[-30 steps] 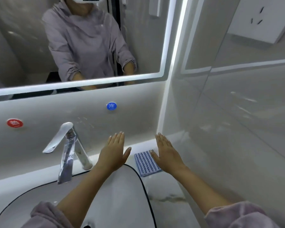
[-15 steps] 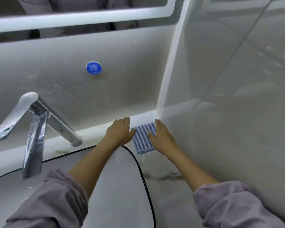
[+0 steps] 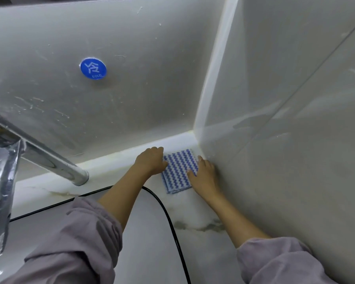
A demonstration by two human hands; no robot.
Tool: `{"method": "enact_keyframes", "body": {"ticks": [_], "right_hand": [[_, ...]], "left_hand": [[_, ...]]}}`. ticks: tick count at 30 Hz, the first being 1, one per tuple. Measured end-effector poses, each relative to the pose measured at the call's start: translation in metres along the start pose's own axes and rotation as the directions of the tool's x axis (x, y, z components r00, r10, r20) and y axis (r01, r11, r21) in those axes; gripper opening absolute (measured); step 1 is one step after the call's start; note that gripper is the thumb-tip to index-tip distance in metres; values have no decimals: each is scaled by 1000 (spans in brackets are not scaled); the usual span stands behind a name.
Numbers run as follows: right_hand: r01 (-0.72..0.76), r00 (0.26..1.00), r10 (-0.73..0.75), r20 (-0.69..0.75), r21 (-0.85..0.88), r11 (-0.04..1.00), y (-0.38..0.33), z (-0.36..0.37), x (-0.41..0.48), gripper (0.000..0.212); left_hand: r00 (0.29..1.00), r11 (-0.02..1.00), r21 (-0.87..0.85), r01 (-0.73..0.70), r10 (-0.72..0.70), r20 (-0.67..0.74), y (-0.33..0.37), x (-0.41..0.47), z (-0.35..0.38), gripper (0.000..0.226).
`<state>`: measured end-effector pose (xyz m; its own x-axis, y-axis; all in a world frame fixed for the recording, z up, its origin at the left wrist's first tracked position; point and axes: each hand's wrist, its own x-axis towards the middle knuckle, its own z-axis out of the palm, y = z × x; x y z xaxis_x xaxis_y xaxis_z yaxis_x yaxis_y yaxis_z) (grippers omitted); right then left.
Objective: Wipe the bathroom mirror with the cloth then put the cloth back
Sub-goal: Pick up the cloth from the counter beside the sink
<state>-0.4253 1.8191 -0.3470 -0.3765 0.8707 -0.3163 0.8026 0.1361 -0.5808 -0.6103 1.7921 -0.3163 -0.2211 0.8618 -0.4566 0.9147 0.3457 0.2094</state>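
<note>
A folded cloth (image 3: pixel 178 170) with blue and white zigzag stripes lies flat on the marble counter (image 3: pixel 195 214), tucked into the back right corner. My left hand (image 3: pixel 151 160) sits at the cloth's left edge with its fingers curled down; the fingertips are hidden. My right hand (image 3: pixel 204 176) rests flat along the cloth's right edge, thumb on the fabric, beside the side wall. The mirror is above the frame and out of view.
A chrome tap (image 3: pixel 39 154) leans over the white basin (image 3: pixel 148 242) at the left. A round blue cold-water sticker (image 3: pixel 93 68) is on the back wall. The glossy tiled side wall (image 3: pixel 295 140) stands close on the right.
The view has tilted down, so the mirror has left the frame. Both hands have come down from above the counter and closed in on either side of the cloth.
</note>
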Motion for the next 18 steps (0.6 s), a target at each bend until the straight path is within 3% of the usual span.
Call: {"method": "enact_keyframes", "body": {"ticks": [6, 12, 15, 18], "right_hand": [[-84, 992, 82, -92, -14, 996, -2, 6, 6, 54], [-194, 977, 196, -79, 37, 980, -7, 11, 13, 37], [-203, 978, 202, -52, -5, 979, -8, 10, 15, 34], [-192, 981, 191, -33, -21, 981, -10, 9, 15, 36]], "left_hand": [[999, 999, -41, -24, 26, 45, 2, 17, 7, 42], [997, 990, -138, 21, -11, 70, -5, 25, 11, 36], [998, 986, -162, 33, -22, 66, -7, 26, 10, 16], [997, 985, -173, 19, -5, 80, -6, 26, 10, 16]]}}
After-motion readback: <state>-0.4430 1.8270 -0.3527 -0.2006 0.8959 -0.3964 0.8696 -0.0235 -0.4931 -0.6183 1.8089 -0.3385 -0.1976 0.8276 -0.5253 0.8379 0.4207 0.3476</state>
